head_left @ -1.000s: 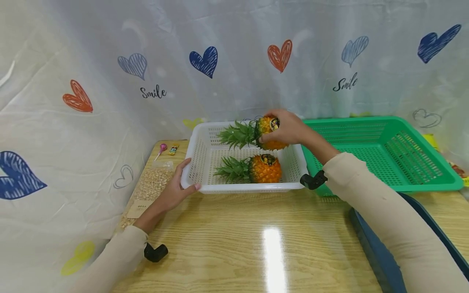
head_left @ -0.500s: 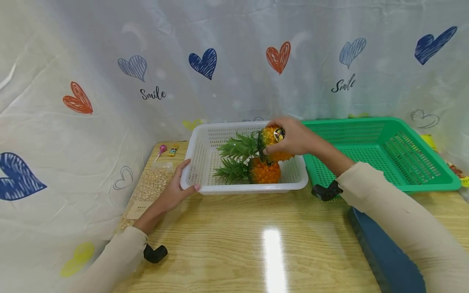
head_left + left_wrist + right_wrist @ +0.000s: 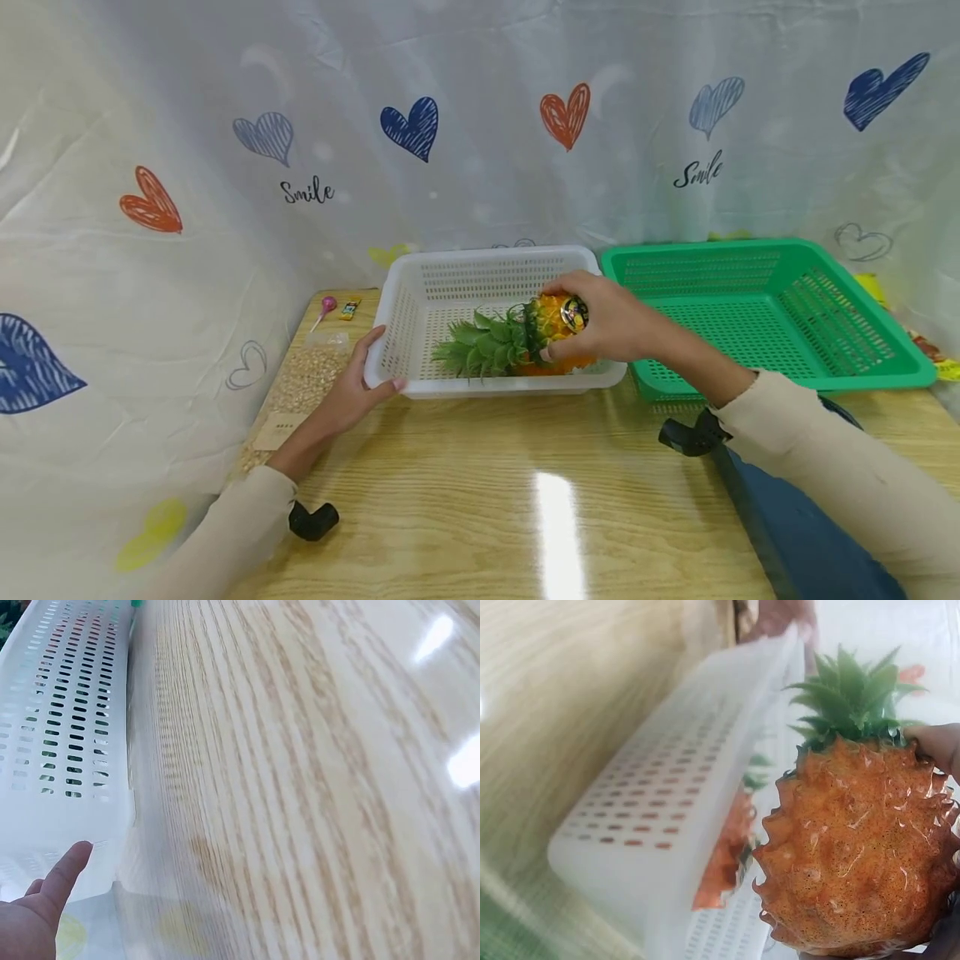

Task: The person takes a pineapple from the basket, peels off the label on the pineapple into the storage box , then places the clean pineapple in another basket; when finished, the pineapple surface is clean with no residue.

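Observation:
My right hand (image 3: 611, 321) grips a pineapple (image 3: 855, 847) around its orange, spiky body, over the white perforated basket (image 3: 510, 385). Its green leaves point left, and a round dark label shows beside my fingers. Beneath it, a second pineapple (image 3: 727, 855) lies in the basket, mostly covered by the held one in the head view. My left hand (image 3: 351, 392) holds the basket's front left corner, thumb on the front rim and fingers along the left end. In the left wrist view the thumb (image 3: 69, 874) touches the basket's outer wall.
A green basket (image 3: 780, 385) stands right of the white one, with a dark blue tray (image 3: 802, 525) in front of it. Left lie a clear bag of pale grains (image 3: 311, 375), a lollipop (image 3: 327, 305) and a small wrapped candy (image 3: 349, 309). A printed curtain hangs behind.
My right hand has carried the pineapple toward the front of the white basket and slightly right, from behind the second pineapple to over it. The left hand keeps its hold on the corner.

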A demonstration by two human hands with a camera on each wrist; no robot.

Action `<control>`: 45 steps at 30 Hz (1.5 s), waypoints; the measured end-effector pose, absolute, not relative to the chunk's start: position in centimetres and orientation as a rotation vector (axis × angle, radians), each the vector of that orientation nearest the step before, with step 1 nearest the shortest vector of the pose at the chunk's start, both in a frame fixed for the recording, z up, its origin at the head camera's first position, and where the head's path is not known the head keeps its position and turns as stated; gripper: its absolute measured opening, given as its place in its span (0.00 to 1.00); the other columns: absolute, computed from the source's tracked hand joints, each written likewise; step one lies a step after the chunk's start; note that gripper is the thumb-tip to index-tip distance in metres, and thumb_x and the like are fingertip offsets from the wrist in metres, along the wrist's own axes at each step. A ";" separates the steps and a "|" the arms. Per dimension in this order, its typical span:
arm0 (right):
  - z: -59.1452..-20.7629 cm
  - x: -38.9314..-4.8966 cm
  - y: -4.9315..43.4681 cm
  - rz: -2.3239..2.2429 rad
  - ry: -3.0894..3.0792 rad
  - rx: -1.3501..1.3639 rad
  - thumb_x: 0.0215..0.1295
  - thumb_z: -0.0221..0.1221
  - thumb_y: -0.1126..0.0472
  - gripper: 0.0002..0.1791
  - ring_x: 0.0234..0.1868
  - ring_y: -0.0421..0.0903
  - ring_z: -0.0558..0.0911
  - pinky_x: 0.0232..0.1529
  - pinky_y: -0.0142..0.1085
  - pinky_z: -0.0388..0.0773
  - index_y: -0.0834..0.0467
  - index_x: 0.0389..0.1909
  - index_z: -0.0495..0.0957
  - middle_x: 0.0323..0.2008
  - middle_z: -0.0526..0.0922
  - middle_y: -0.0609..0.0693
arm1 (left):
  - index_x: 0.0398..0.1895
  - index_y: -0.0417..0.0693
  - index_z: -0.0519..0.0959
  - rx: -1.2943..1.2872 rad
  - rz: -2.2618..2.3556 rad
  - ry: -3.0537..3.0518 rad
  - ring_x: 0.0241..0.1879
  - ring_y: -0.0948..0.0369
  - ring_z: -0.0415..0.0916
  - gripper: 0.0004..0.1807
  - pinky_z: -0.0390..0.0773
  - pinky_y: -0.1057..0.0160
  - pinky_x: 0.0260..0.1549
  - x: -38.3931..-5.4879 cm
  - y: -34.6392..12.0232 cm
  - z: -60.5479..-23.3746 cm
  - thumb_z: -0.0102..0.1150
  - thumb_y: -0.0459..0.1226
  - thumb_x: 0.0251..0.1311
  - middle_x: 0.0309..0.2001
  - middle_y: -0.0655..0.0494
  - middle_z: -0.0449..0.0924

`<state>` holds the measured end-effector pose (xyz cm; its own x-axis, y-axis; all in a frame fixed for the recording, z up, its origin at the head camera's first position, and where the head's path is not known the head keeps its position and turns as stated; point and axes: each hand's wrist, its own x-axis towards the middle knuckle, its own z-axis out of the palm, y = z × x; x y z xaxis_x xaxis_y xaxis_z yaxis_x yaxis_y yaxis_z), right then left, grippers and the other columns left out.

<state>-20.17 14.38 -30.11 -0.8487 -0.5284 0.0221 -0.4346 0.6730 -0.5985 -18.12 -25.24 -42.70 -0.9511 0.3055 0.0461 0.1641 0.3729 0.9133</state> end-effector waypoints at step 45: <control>-36.0 -9.4 14.3 -1.081 2.434 -0.625 0.47 0.75 0.41 0.43 0.53 0.51 0.78 0.46 0.44 0.80 0.51 0.64 0.74 0.65 0.71 0.56 | 0.81 0.55 0.40 0.415 1.622 2.520 0.67 0.36 0.67 0.48 0.72 0.44 0.60 -18.2 -25.1 -42.5 0.60 0.35 0.68 0.75 0.33 0.53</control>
